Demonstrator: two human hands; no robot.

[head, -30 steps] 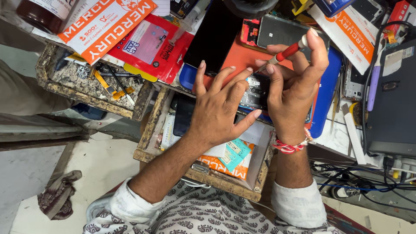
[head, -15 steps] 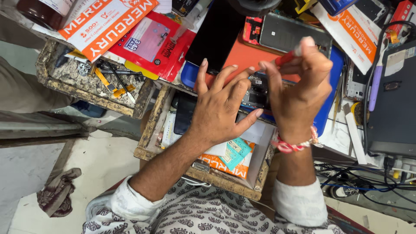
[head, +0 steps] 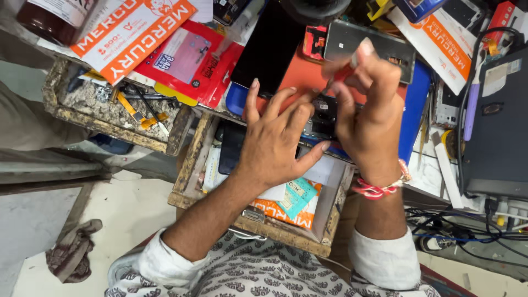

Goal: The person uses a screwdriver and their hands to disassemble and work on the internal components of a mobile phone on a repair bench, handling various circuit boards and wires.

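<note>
At frame centre, the left hand stays spread flat, pinning the opened dark phone body on the orange mat. The right hand has lifted, fingers pinched (red-handled tool now blurred, grip uncertain)

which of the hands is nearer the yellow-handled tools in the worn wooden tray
Left. The left hand lies just right of the yellow-handled tools; the right hand is farther right, beyond it.

Pale concrete floor lies beneath a worn wooden drawer
</note>
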